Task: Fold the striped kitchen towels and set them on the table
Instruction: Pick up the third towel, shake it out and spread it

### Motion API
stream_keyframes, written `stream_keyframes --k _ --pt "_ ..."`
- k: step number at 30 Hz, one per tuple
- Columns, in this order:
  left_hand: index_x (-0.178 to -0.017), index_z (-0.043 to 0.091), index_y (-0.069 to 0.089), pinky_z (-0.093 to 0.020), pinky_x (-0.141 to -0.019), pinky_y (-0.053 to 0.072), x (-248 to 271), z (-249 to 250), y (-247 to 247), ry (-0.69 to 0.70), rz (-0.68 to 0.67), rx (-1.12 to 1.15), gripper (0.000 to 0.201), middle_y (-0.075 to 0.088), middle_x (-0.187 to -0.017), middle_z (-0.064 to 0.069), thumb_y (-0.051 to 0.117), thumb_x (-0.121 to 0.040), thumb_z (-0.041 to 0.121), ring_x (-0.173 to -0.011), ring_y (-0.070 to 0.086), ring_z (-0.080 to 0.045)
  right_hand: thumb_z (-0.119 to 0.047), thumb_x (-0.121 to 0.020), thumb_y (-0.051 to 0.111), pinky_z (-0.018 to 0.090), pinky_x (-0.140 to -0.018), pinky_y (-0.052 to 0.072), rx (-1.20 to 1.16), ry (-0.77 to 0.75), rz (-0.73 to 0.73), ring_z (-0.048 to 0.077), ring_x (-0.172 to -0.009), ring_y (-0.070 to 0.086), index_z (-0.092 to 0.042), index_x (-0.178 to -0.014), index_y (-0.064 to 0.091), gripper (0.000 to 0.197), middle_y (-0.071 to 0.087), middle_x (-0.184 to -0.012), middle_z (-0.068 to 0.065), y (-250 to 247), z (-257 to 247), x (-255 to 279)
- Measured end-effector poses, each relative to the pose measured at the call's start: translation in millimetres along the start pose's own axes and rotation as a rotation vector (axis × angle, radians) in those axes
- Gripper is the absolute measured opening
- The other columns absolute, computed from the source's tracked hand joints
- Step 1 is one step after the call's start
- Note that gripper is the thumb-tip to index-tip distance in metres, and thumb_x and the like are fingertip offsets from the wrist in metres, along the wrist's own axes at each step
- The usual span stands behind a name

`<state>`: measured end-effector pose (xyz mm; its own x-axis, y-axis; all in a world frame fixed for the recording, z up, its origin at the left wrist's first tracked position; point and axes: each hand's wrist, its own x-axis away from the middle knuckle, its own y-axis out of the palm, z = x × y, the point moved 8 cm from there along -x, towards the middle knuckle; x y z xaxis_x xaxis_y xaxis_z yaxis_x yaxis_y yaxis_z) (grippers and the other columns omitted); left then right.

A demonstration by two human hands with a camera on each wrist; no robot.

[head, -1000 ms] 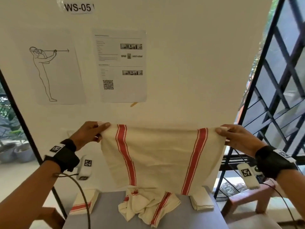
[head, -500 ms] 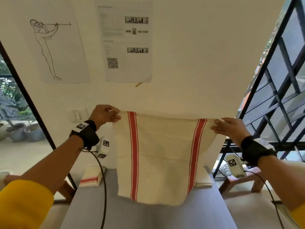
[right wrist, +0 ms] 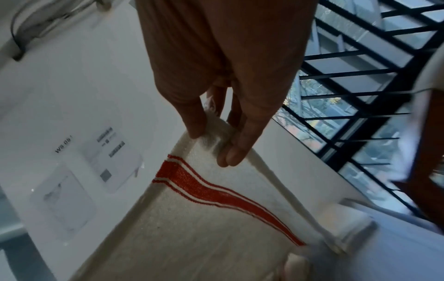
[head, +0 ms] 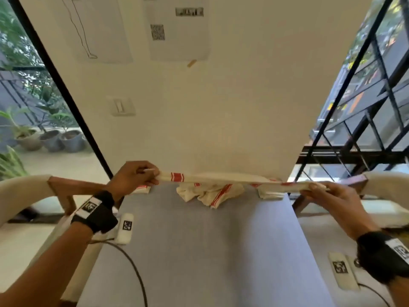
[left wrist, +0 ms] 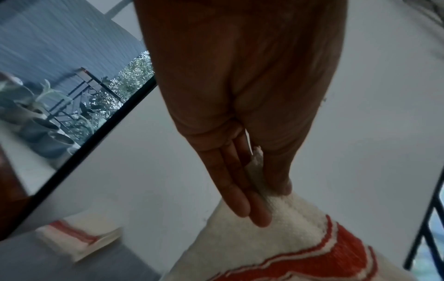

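Your left hand [head: 132,178] and right hand [head: 323,193] pinch the far corners of the towel [head: 221,177]. It looks soft, light and floppy, so hold corners.

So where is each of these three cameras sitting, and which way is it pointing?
Head: worn on the head, looking down over the table; shows both forearms, left hand and right hand stretching a striped towel.
Left wrist: looks along the left hand pinching a towel corner.
Right wrist: looks along the right hand pinching the other corner.
Shared: all three show the towel; both wrist views show the wall.
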<state>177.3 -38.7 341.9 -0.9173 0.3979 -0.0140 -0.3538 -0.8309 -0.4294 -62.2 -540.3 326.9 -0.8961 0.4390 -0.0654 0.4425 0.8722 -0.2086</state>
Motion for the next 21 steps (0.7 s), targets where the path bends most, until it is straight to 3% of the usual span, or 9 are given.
stream_keyframes --k 2,5,7,9,11,15,18,21 --pt "-0.090 0.016 0.079 -0.021 -0.073 0.060 36 -38 25 -0.038 -0.042 -0.133 0.002 0.079 -0.087 -0.003 0.078 -0.090 0.015 -0.082 0.076 -0.016 -0.026 -0.097 0.068 0.027 -0.087 0.061 0.085 0.033 -0.031 0.020 -0.098 0.078 -0.011 -0.112 0.076 0.022 0.081 -0.101 0.004 6 36 42" --pt "-0.083 0.026 0.075 -0.011 -0.072 0.046 86 -98 74 -0.078 -0.115 -0.471 0.008 0.074 -0.087 0.009 0.082 -0.087 0.023 -0.081 0.068 -0.003 -0.008 -0.093 0.071 0.016 -0.075 0.060 0.160 0.092 -0.032 0.030 -0.096 0.076 -0.005 -0.107 0.077 0.015 0.080 -0.097 0.011 5 96 87" --pt "-0.080 0.026 0.073 -0.007 -0.069 0.042 118 -136 103 -0.117 -0.143 -0.500 0.014 0.073 -0.086 0.007 0.082 -0.086 0.018 -0.079 0.065 0.000 -0.005 -0.092 0.074 0.021 -0.077 0.061 0.329 0.139 -0.071 0.019 -0.091 0.076 -0.018 -0.099 0.080 0.016 0.080 -0.092 -0.001 10 143 111" --pt "-0.078 0.027 0.072 -0.018 -0.074 0.050 147 -173 125 -0.175 -0.166 -0.515 0.018 0.073 -0.085 0.007 0.082 -0.086 0.015 -0.080 0.066 -0.003 -0.012 -0.089 0.080 0.034 -0.083 0.061 0.516 0.183 -0.133 0.006 -0.086 0.075 -0.030 -0.091 0.080 0.018 0.080 -0.090 -0.010 17 189 135" --pt "-0.077 0.030 0.069 -0.025 -0.078 0.054 176 -204 146 -0.216 -0.228 -0.540 0.021 0.072 -0.086 0.009 0.080 -0.087 0.014 -0.081 0.067 -0.005 -0.017 -0.088 0.081 0.031 -0.082 0.057 0.618 0.244 -0.184 0.007 -0.089 0.074 -0.033 -0.090 0.079 0.016 0.079 -0.094 -0.012 21 228 162" --pt "-0.081 0.030 0.066 -0.010 -0.071 0.044 228 -238 177 -0.245 -0.328 -0.601 0.019 0.068 -0.089 0.010 0.077 -0.090 0.016 -0.083 0.064 -0.006 -0.017 -0.089 0.078 0.020 -0.076 0.052 0.726 0.309 -0.254 0.010 -0.090 0.072 -0.037 -0.089 0.075 0.020 0.075 -0.093 -0.013 20 264 209" --pt "-0.086 0.033 0.064 -0.017 -0.075 0.047 260 -256 187 -0.253 -0.413 -0.648 0.016 0.069 -0.097 0.009 0.073 -0.093 0.023 -0.089 0.063 -0.009 -0.016 -0.089 0.078 0.015 -0.073 0.051 0.745 0.304 -0.296 0.004 -0.089 0.071 -0.037 -0.093 0.074 0.022 0.076 -0.093 -0.013 17 276 238" --pt "-0.083 0.042 0.058 -0.023 -0.085 0.050 283 -263 185 -0.254 -0.430 -0.696 0.021 0.071 -0.100 0.011 0.071 -0.094 0.029 -0.094 0.064 -0.008 -0.018 -0.090 0.077 0.024 -0.077 0.058 0.760 0.355 -0.323 0.000 -0.085 0.071 -0.044 -0.088 0.069 0.028 0.074 -0.087 -0.018 13 283 256"
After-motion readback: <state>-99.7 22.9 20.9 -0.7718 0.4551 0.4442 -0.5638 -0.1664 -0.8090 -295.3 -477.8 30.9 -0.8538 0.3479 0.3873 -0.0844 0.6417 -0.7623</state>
